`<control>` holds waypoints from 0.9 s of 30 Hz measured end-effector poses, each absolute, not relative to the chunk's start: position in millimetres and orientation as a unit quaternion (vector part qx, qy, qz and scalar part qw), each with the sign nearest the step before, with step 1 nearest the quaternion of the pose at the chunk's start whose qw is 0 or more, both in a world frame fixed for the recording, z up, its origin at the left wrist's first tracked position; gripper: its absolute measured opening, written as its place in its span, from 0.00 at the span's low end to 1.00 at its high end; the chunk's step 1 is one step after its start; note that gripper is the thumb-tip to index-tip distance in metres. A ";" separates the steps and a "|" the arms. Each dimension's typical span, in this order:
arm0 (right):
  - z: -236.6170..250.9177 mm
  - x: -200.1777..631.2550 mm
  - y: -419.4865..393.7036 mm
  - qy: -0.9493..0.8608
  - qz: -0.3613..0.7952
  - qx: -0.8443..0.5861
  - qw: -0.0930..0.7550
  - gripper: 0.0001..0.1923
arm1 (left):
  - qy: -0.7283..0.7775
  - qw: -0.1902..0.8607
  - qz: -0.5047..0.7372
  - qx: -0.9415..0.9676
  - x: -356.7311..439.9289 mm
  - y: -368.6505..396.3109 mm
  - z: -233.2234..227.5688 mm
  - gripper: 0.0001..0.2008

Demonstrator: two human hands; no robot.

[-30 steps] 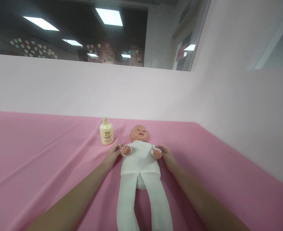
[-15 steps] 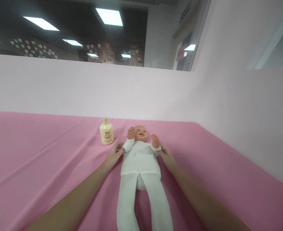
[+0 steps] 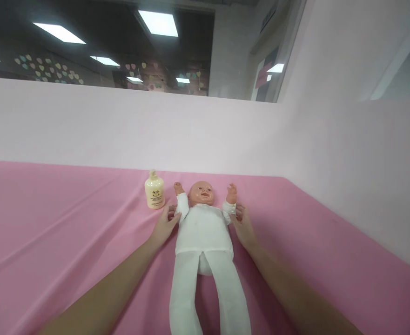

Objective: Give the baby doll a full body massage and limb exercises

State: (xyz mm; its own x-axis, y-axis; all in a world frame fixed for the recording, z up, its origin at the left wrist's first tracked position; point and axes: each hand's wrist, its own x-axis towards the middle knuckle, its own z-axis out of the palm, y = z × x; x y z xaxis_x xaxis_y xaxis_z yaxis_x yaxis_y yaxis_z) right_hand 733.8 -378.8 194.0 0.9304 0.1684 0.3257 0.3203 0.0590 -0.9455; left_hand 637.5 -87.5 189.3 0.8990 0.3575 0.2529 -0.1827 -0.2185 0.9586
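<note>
A baby doll (image 3: 204,230) in a white top and white trousers lies on its back, head toward the wall. My left hand (image 3: 166,223) grips the doll's arm on the left, thumb in front and fingers behind the white sleeve. On the other side, my right hand (image 3: 242,225) is closed around the doll's right-side sleeve in the same way. Both doll arms point up and outward, their bare hands beside the head. The fingertips behind the sleeves are partly hidden.
A pale yellow pump bottle (image 3: 155,191) stands upright just beyond my left hand. Pink cloth (image 3: 68,223) with soft creases covers the surface. A white wall (image 3: 128,130) rises behind it, with a window (image 3: 114,46) above, and another wall (image 3: 358,163) borders the right.
The doll's arms have swung outward, away from its face, with my hands holding them. The bottle and the doll's body stay in place.
</note>
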 end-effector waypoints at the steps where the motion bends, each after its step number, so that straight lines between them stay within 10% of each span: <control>1: 193.8 733.7 -378.7 -0.179 -0.060 -0.683 0.706 0.26 | 0.059 0.618 0.219 0.753 637.3 -87.2 189.3 0.22; 27: 186.6 738.3 -382.4 -0.199 -0.005 -0.783 0.589 0.31 | 0.079 0.562 0.204 0.798 630.4 -88.7 197.6 0.25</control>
